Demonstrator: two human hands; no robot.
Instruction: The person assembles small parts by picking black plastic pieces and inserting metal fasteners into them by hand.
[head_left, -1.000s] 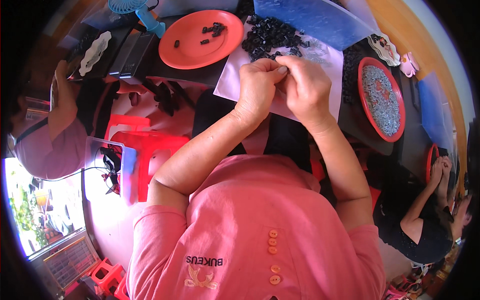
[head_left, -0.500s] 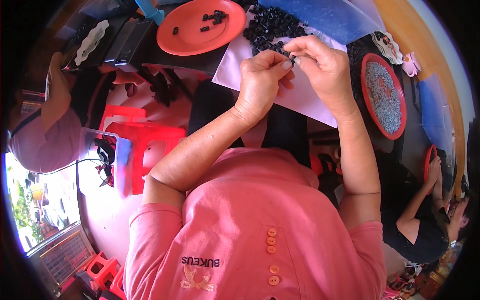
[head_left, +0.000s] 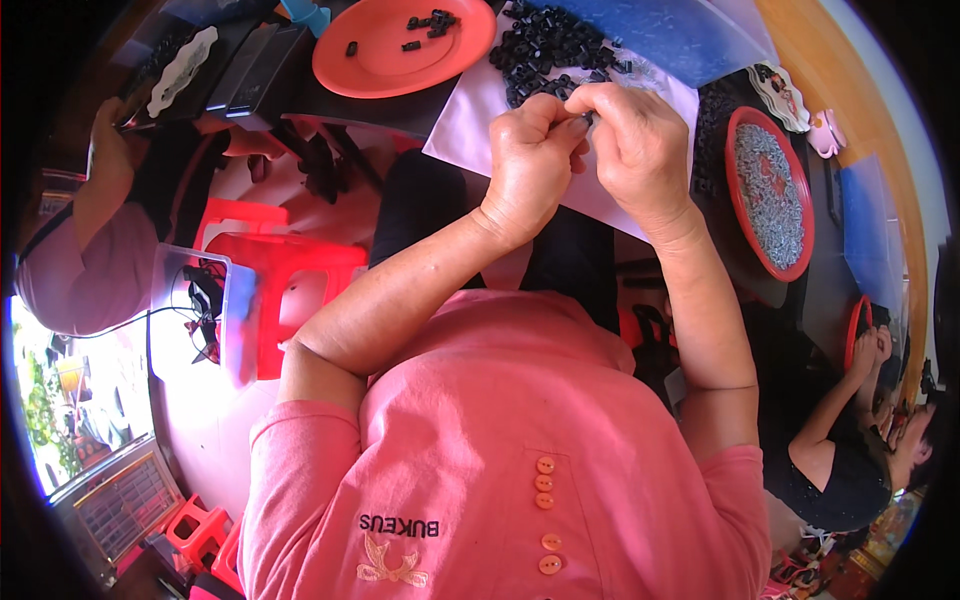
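Note:
Above my lap, my left hand and my right hand meet fingertip to fingertip. Between their pinched fingers is a small black plastic part, mostly hidden by the thumbs and fingers. Just beyond the hands, a heap of similar black parts lies on a pale pink sheet that hangs over the table edge. To the right, a round red tray holds many small silvery metal pieces, perhaps screws. A red plate at the far left carries several black parts.
A translucent blue bin stands behind the heap. White scalloped dishes and a pink cup sit at the right. Red stools and a clear box are at my left. Other people sit on both sides.
My right hand has curled its fingers in further and turned over the black part, covering more of it. Both hands stay together in nearly the same place.

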